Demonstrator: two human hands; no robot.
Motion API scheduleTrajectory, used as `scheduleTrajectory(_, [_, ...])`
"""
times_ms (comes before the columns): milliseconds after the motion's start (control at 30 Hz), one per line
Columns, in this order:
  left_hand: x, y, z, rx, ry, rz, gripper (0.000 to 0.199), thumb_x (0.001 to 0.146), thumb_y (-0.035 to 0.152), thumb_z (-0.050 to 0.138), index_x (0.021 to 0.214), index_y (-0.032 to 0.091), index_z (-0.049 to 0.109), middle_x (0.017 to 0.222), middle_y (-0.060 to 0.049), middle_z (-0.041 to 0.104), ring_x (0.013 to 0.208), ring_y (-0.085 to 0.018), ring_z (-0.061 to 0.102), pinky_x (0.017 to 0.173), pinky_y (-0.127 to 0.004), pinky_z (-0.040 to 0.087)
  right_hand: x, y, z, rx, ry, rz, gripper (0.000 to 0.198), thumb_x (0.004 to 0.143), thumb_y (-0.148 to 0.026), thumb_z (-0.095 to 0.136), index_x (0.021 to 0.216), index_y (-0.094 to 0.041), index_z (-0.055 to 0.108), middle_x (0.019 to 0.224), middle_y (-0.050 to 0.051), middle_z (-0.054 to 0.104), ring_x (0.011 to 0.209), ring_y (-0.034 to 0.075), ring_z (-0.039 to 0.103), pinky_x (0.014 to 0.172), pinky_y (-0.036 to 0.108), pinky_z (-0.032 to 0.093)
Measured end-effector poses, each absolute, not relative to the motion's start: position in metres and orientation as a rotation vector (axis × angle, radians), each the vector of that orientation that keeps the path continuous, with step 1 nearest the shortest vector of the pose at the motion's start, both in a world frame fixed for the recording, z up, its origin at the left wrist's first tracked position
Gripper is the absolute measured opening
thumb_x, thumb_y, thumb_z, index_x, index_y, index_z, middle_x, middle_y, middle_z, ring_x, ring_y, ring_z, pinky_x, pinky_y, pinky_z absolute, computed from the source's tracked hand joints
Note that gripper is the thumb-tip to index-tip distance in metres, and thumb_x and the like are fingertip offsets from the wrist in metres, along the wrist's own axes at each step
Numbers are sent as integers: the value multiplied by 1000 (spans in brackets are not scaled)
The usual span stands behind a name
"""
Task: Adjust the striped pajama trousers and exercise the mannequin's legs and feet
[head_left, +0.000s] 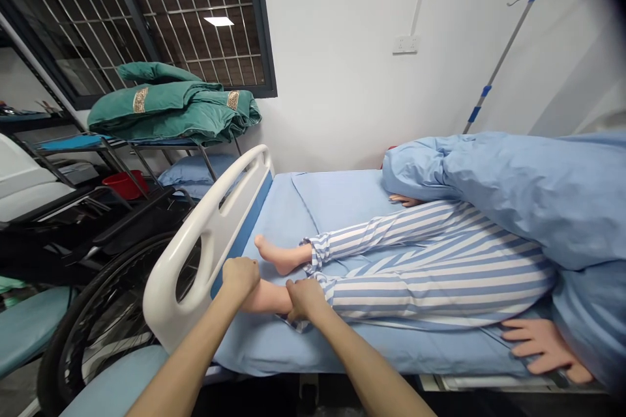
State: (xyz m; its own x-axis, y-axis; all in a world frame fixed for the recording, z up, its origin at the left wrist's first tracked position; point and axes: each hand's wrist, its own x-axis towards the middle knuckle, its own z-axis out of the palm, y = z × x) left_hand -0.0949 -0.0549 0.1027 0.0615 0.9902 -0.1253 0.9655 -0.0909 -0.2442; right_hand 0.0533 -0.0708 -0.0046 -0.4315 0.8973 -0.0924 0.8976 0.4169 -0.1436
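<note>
A figure that looks like a care manikin lies on the bed in blue-and-white striped trousers (pixel 420 290). My left hand (pixel 239 279) is closed round the front of its nearer foot, and the toes are hidden under my fingers. Just above the ankle, my right hand (pixel 307 300) grips the nearer lower leg (pixel 268 297), at the trouser cuff. The farther foot (pixel 281 257) is bare and rests on the blue sheet (pixel 337 192), apart from my hands. A blue quilt (pixel 508 176) covers the upper body; one manikin hand (pixel 545 346) shows at the near side.
At the left stands the white bed end board (pixel 183 254), close to my left hand. Beyond it are a wheelchair wheel (pixel 105 326), a red basin (pixel 126 185) and a folded green quilt (pixel 171 104). A drip stand (pixel 503 55) rises behind the bed.
</note>
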Motion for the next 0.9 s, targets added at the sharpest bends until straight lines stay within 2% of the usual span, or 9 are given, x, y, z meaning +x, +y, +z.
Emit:
scheduleTrajectory(200, [-95,-61,96,-2226,-2039,303,35,77,20,34,87,10,66,84,-20,64,82,-26,60,70,-35,40,53,-72,-3,1681,2627,-272,64,46,-50,68,98,-18,50,86,12,65,74,29,61,62,37,45])
scheduleTrajectory(400, [-102,-80,73,-1895,-2167,-162,39,82,28,26,78,14,63,76,-12,64,70,-23,60,60,-31,37,55,-75,1,1689,2657,-296,59,50,-53,63,97,-18,50,86,11,64,76,29,61,64,37,45])
scheduleTrajectory(500, [-100,-93,59,-1705,-2237,-460,36,85,35,25,84,18,58,84,-6,64,65,-19,59,54,-27,34,55,-77,5,1688,2648,-300,59,49,-49,65,96,-18,50,85,11,64,75,28,61,65,36,45])
scheduleTrajectory(600, [-98,-101,52,-1677,-2276,-622,35,86,39,25,91,20,54,92,-6,64,68,-18,58,54,-27,33,55,-78,9,1687,2647,-285,60,47,-48,66,96,-17,51,85,11,64,75,28,61,65,36,45])
scheduleTrajectory(733, [-102,-98,61,-1754,-2326,-492,40,86,37,20,95,19,55,89,-10,64,72,-20,59,60,-29,37,55,-78,11,1678,2638,-299,61,47,-50,65,96,-17,51,86,11,64,75,29,61,64,37,45])
scheduleTrajectory(833, [-106,-85,74,-1852,-2367,-188,37,83,34,26,96,19,58,79,-11,64,71,-24,60,61,-34,39,55,-78,10,1684,2640,-308,61,49,-50,65,98,-17,51,87,12,64,76,29,61,65,36,45])
scheduleTrajectory(900, [-105,-75,84,-1955,-2291,5,35,80,27,29,92,16,61,80,-13,63,75,-26,60,62,-35,40,55,-78,9,1695,2631,-313,61,49,-48,67,98,-17,51,87,12,64,78,28,61,66,36,44])
